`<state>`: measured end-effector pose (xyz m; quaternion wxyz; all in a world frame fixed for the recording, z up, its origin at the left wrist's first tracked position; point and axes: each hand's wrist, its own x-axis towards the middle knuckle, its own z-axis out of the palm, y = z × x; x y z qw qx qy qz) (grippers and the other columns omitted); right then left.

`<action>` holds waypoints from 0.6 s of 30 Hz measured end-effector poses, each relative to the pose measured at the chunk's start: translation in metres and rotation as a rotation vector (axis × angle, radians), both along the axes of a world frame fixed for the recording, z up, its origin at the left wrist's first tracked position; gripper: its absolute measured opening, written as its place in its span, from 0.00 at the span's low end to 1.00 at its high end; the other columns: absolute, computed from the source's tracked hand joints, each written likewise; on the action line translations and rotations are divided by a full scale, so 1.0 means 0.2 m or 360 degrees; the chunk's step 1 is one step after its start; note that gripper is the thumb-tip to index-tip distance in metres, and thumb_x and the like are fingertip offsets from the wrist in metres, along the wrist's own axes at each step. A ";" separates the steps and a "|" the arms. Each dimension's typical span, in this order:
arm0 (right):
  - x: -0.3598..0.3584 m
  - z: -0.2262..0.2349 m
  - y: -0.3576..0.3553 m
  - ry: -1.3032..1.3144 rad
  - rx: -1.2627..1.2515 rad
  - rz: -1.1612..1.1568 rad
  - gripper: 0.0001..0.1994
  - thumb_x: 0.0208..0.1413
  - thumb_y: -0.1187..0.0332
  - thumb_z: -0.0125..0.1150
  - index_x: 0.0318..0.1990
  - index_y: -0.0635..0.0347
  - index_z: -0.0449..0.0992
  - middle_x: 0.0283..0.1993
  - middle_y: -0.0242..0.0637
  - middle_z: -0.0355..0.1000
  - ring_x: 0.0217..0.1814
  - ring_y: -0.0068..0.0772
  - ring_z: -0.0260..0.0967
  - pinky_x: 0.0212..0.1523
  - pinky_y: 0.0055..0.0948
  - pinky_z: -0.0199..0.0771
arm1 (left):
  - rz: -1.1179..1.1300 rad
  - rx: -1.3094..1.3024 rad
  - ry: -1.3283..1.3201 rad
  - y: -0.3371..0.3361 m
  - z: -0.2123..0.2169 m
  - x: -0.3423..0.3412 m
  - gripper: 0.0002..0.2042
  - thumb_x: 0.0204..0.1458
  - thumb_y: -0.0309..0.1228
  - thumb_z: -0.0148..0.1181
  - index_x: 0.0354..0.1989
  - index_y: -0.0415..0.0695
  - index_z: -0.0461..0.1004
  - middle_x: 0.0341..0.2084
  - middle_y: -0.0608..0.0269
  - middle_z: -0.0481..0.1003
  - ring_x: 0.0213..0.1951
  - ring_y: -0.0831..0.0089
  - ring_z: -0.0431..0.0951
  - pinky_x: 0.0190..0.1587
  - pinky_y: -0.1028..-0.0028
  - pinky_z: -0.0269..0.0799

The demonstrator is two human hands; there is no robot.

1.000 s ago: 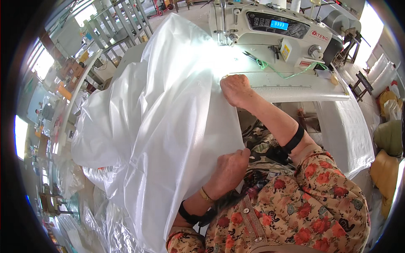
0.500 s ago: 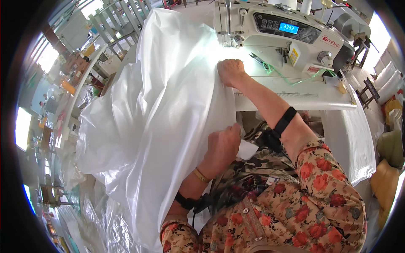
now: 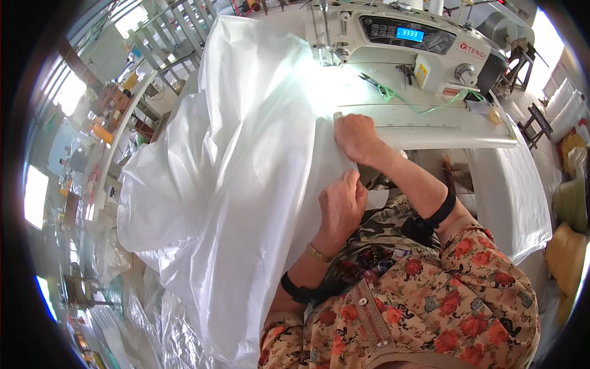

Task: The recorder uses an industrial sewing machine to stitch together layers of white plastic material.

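Note:
A large sheet of glossy white plastic fabric (image 3: pixel 246 166) hangs in folds from the sewing machine (image 3: pixel 393 34) down past the table's front. My right hand (image 3: pixel 358 136) is closed on its right edge, just in front of the machine bed. Lower on that same edge, my left hand (image 3: pixel 343 202) is closed too, its fingers pinching the fabric near my lap. The lit needle area (image 3: pixel 326 67) lies beyond my right hand, and glare hides detail there. Thread snips (image 3: pixel 376 86) with green cord lie on the bed, right of the needle.
A ruler strip (image 3: pixel 418 128) runs along the machine table's front edge. White material (image 3: pixel 513 203) hangs at the table's right. Metal frames (image 3: pixel 172 37) stand at the back left, and brown and green sacks (image 3: pixel 565 246) lie on the far right.
My right hand has come back from the needle area toward me and slightly right, along the fabric edge. My left hand has shifted right and a little up, so both hands are closer together.

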<state>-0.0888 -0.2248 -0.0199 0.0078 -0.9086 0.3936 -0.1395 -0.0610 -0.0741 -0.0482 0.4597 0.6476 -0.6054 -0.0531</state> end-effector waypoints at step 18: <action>0.17 0.09 -0.21 0.0118 -0.0015 0.0239 0.05 0.43 0.74 0.58 0.26 0.60 0.80 0.31 0.44 0.78 0.36 0.42 0.78 0.35 0.38 0.76 | 0.0123 0.0188 -0.0529 -0.25 0.11 0.21 0.04 0.46 0.25 0.53 0.25 0.38 0.67 0.20 0.46 0.72 0.25 0.44 0.73 0.28 0.51 0.65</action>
